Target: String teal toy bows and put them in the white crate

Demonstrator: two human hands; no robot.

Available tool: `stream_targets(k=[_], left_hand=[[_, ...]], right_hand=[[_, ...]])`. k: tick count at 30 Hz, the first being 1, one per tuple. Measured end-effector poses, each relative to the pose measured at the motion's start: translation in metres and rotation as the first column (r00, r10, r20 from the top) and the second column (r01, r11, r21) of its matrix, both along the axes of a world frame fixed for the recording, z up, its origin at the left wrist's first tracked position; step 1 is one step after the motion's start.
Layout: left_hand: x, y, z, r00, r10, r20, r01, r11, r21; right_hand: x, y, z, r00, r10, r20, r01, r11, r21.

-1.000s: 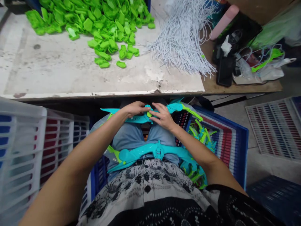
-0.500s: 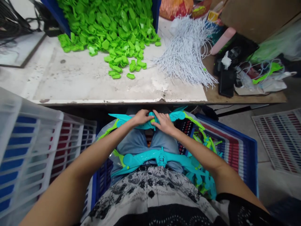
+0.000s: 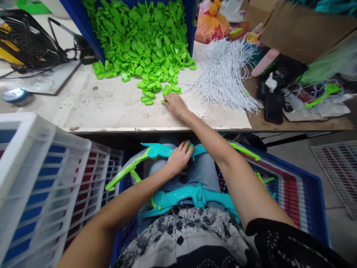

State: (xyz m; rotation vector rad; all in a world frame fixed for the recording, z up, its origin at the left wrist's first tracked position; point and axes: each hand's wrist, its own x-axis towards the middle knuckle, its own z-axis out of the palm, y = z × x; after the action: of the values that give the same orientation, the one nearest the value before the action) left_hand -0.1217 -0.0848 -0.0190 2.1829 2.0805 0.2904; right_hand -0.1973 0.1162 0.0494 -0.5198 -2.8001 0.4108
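Observation:
A turquoise toy bow (image 3: pixel 160 150) with lime-green limbs lies across my lap. My left hand (image 3: pixel 180 158) is closed around its middle, where a bit of green shows by the fingertips. My right hand (image 3: pixel 175 106) reaches onto the worktable, fingertips pinched down on a small green plastic piece (image 3: pixel 163 101), mostly hidden by the fingers. Just beyond it lie other loose green pieces (image 3: pixel 150 86), spilling from a big heap (image 3: pixel 139 41). A second turquoise toy bow (image 3: pixel 181 194) rests nearer my waist, its right part covered by my right arm.
A blue bin (image 3: pixel 83 28) holds the heap on the worktable (image 3: pixel 117 115). White strings (image 3: pixel 225 78) lie right of it, then a phone (image 3: pixel 273 106). A white crate (image 3: pixel 69 178) stands at my left, a blue basket (image 3: pixel 312 190) at my right. A fan (image 3: pixel 33 41) sits back left.
My right hand has left the bow and moved up onto the table to a loose green piece. My left hand stays on the bow's middle. The view has shifted slightly.

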Motion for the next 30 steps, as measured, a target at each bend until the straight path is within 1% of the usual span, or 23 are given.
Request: stream_targets(k=[2,4,6,7,9,10,12,14,16,18,19,20,22,23,24,26,27,28,30], left_hand=[[-0.013,0.009,0.018,0.994,-0.025,0.108,0.034,0.996,-0.085],[-0.027,0.020,0.037,0.961,-0.050,0.272,0.104,0.976,-0.189],[-0.040,0.032,0.050,0.887,-0.061,0.458,0.222,0.926,-0.305],[-0.044,0.038,0.051,0.835,-0.056,0.548,0.291,0.890,-0.352],[-0.051,0.048,0.047,0.724,-0.007,0.689,0.393,0.826,-0.404],[-0.053,0.052,0.041,0.680,0.036,0.732,0.406,0.813,-0.417],[-0.055,0.057,0.027,0.621,0.129,0.773,0.377,0.815,-0.440],[-0.056,0.059,0.015,0.590,0.208,0.780,0.329,0.821,-0.467],[-0.057,0.060,0.009,0.558,0.267,0.786,0.317,0.806,-0.499],[-0.058,0.060,0.010,0.532,0.301,0.791,0.335,0.783,-0.523],[-0.059,0.061,0.011,0.528,0.308,0.791,0.345,0.773,-0.532],[-0.060,0.061,0.012,0.529,0.310,0.790,0.344,0.773,-0.533],[-0.060,0.062,0.012,0.532,0.313,0.787,0.311,0.792,-0.525],[-0.060,0.062,0.012,0.517,0.329,0.790,0.297,0.797,-0.527],[-0.060,0.061,0.010,0.486,0.358,0.797,0.300,0.789,-0.537],[-0.058,0.060,0.007,0.402,0.427,0.810,0.342,0.750,-0.566],[-0.058,0.060,0.004,0.377,0.451,0.809,0.360,0.733,-0.577],[-0.057,0.060,0.003,0.368,0.462,0.807,0.362,0.728,-0.582],[-0.056,0.060,-0.001,0.394,0.454,0.799,0.309,0.754,-0.580]], right_hand=[[0.018,0.009,0.010,1.000,0.003,0.031,-0.001,0.998,-0.065],[0.042,0.020,0.022,0.994,0.038,0.106,-0.024,0.991,-0.132],[0.066,0.029,0.029,0.975,0.080,0.210,-0.043,0.984,-0.175],[0.076,0.031,0.029,0.968,0.085,0.238,-0.042,0.983,-0.179],[0.093,0.032,0.023,0.977,0.039,0.211,-0.007,0.988,-0.153],[0.100,0.029,0.018,0.988,-0.002,0.155,0.023,0.991,-0.132],[0.112,0.022,0.007,0.997,-0.069,0.017,0.071,0.993,-0.092],[0.120,0.014,0.000,0.997,-0.063,-0.052,0.060,0.997,-0.049],[0.127,0.005,-0.004,0.999,-0.010,-0.037,0.010,1.000,-0.009],[0.133,-0.004,-0.004,1.000,0.012,-0.027,-0.012,1.000,-0.004],[0.138,-0.009,-0.003,0.999,0.013,-0.049,-0.014,1.000,-0.018],[0.145,-0.016,-0.003,0.996,0.017,-0.084,-0.021,0.999,-0.042],[0.164,-0.034,-0.007,0.988,0.049,-0.150,-0.066,0.992,-0.107],[0.176,-0.045,-0.011,0.984,0.070,-0.165,-0.094,0.986,-0.140],[0.189,-0.056,-0.018,0.982,0.087,-0.165,-0.116,0.979,-0.170],[0.214,-0.078,-0.034,0.985,0.098,-0.139,-0.127,0.969,-0.214],[0.223,-0.087,-0.043,0.988,0.090,-0.125,-0.116,0.967,-0.226],[0.231,-0.094,-0.052,0.991,0.074,-0.115,-0.100,0.967,-0.233],[0.238,-0.101,-0.067,0.993,0.035,-0.109,-0.061,0.968,-0.244]])
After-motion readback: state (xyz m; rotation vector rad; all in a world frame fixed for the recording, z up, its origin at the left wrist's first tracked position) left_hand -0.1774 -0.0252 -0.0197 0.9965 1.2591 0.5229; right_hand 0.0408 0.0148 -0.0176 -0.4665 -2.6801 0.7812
